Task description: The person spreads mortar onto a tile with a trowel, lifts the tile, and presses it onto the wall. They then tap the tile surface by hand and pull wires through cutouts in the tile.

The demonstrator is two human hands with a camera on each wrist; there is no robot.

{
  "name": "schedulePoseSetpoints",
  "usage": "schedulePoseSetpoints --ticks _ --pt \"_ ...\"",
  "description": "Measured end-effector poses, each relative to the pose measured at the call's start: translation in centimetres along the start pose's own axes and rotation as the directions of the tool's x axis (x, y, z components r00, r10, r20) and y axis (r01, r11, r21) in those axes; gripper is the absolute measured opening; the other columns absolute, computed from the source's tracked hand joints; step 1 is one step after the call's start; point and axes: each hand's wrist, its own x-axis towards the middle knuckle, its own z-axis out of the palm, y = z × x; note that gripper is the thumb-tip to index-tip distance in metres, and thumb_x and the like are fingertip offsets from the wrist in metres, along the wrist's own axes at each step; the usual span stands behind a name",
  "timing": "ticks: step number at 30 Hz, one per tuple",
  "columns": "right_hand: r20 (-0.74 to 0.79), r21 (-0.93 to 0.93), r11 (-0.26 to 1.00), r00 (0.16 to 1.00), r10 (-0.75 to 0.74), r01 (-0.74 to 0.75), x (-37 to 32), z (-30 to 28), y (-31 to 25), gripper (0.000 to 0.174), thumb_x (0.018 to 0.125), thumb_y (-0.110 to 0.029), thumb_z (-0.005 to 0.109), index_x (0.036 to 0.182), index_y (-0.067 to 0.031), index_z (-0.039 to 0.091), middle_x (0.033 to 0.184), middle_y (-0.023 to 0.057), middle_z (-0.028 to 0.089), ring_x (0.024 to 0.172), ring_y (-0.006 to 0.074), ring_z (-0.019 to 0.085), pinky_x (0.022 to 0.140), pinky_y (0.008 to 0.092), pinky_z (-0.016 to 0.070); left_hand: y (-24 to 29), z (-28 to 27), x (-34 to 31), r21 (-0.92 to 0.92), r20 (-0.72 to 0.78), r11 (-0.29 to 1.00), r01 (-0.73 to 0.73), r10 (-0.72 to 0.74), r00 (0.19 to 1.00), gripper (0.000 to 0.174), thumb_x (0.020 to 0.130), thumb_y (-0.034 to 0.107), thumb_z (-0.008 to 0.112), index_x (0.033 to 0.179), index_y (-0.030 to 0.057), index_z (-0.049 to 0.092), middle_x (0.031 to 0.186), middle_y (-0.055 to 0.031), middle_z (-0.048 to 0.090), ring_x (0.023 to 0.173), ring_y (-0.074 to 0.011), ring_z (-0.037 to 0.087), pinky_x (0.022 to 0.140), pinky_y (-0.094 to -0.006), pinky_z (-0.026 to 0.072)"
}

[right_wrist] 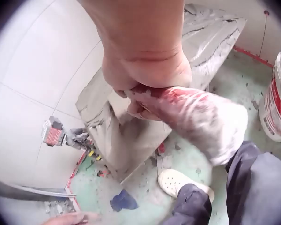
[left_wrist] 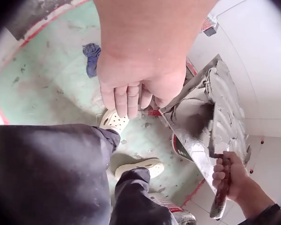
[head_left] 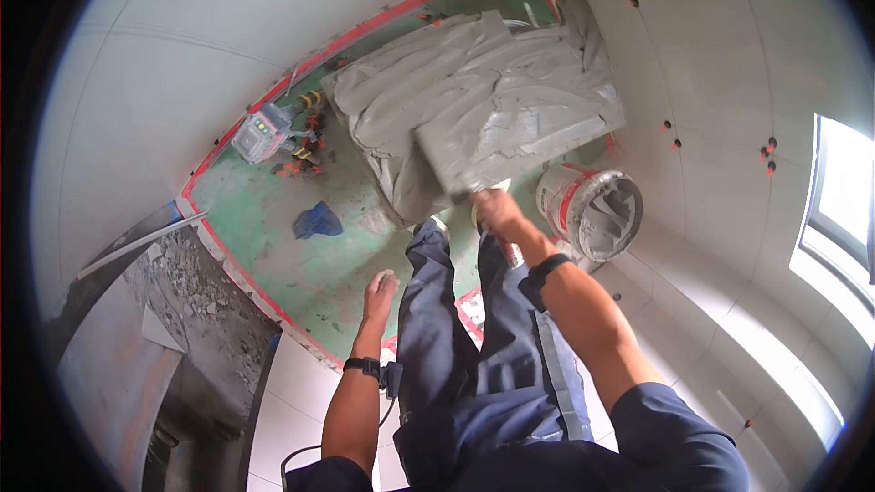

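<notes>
My right hand (head_left: 497, 211) grips the stained red-and-white handle (right_wrist: 196, 117) of a trowel (left_wrist: 221, 190). The trowel's blade, smeared grey and slightly blurred in the head view, lies over the near side of a large slab (left_wrist: 178, 99). Thick grey mortar (head_left: 483, 82) covers that slab in ridges and swirls. My left hand (head_left: 381, 292) hangs beside my left leg, fingers loosely extended and holding nothing; in the left wrist view the left hand (left_wrist: 140, 79) shows from the back.
A bucket of mortar (head_left: 561, 196) stands right of the slab. On the left are a laser level (head_left: 258, 137) and a blue cloth (head_left: 317, 220) on the green floor (head_left: 237, 196). Tiled walls enclose the slab, and rubble (head_left: 196, 278) lies beyond the floor's red edge.
</notes>
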Motion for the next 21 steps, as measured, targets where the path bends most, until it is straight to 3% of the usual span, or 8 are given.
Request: schedulePoseSetpoints --ticks 3,7,11,14,15,17,19,21 --pt "0.06 -0.649 0.716 0.956 -0.286 0.255 -1.6 -0.6 3.0 0.043 0.091 -0.041 0.053 0.094 0.0002 0.066 0.082 0.0244 0.068 0.077 0.039 0.069 0.07 0.0474 0.0537 -0.8 0.3 -0.7 0.008 -0.003 1.0 -0.018 0.018 1.0 0.036 0.098 0.03 0.057 0.123 0.005 0.059 0.103 -0.0099 0.068 0.092 -0.0167 0.062 0.082 -0.0286 0.0481" --pt "-0.18 -0.667 0.744 0.959 -0.219 0.045 0.3 -9.3 6.3 0.045 0.091 -0.043 0.052 0.091 -0.0005 0.067 0.087 0.0251 0.069 0.085 0.0424 0.068 0.078 0.0493 0.0529 -2.2 -0.9 -1.0 0.104 -0.001 0.994 0.044 -0.044 0.999 0.033 0.098 0.031 0.057 0.121 0.0066 0.061 0.099 -0.0081 0.067 0.088 -0.0143 0.062 0.081 -0.0274 0.0482" --pt "-0.458 -0.343 0.925 0.889 -0.013 -0.163 2.0 -11.0 10.2 0.049 0.094 -0.045 0.05 0.084 0.0019 0.064 0.076 0.0188 0.068 0.072 0.0292 0.07 0.069 0.045 0.0538 -2.5 -1.1 -0.7 0.115 -0.004 0.989 0.092 -0.092 0.996 0.032 0.095 0.022 0.058 0.119 0.0002 0.061 0.099 -0.0069 0.065 0.089 -0.0148 0.061 0.081 -0.0283 0.0479" --pt "-0.015 0.414 0.903 0.99 0.137 -0.118 -0.8 -3.3 12.0 0.036 0.093 -0.036 0.057 0.069 -0.0099 0.052 0.06 -0.0014 0.048 0.049 0.0133 0.046 0.044 0.0326 0.0382 -3.1 -1.2 -0.6 0.165 0.007 0.979 0.117 -0.12 0.993 0.032 0.095 0.021 0.059 0.119 0.0004 0.061 0.099 -0.0065 0.064 0.089 -0.0145 0.061 0.08 -0.0282 0.048" --pt "0.075 0.423 0.903 0.996 0.047 -0.075 -1.6 -0.3 11.9 0.036 0.094 -0.036 0.055 0.07 -0.0084 0.054 0.061 0.0002 0.051 0.048 0.0131 0.047 0.045 0.0325 0.0392 -3.0 -0.8 -0.8 0.13 0.019 0.988 0.084 -0.087 0.996 0.031 0.096 0.023 0.059 0.119 0.0023 0.061 0.097 -0.0057 0.065 0.086 -0.0125 0.06 0.078 -0.0257 0.047" --pt "0.164 0.192 0.976 0.984 0.07 -0.101 -4.4 2.1 8.2 0.039 0.094 -0.035 0.052 0.079 0.0006 0.062 0.066 0.0147 0.063 0.057 0.0236 0.064 0.053 0.0389 0.0502 -2.1 0.0 -1.4 0.106 0.026 0.993 0.053 -0.056 0.998 0.031 0.097 0.025 0.059 0.119 0.0042 0.06 0.095 -0.0049 0.065 0.083 -0.0104 0.058 0.075 -0.0233 0.046" --pt "0.014 -0.513 0.821 0.958 -0.285 0.252 -4.6 1.9 8.2 0.039 0.092 -0.037 0.053 0.085 -0.0002 0.066 0.076 0.0219 0.069 0.068 0.0331 0.07 0.062 0.0447 0.0545 -0.1 1.3 -1.9 0.158 0.037 0.986 0.047 -0.053 0.998 0.031 0.098 0.024 0.058 0.121 0.0036 0.059 0.095 -0.0043 0.065 0.084 -0.0106 0.058 0.078 -0.0239 0.0463" --pt "0.03 -0.622 0.766 0.982 -0.189 0.166 -4.5 -2.7 7.2 0.04 0.091 -0.042 0.051 0.091 -0.0045 0.066 0.082 0.0255 0.068 0.08 0.0407 0.069 0.072 0.0499 0.0542 0.6 2.3 -1.6 0.153 0.072 0.988 0.018 -0.029 0.997 0.031 0.098 0.024 0.057 0.122 0.0038 0.059 0.096 -0.0044 0.065 0.085 -0.0106 0.059 0.079 -0.0242 0.0467"
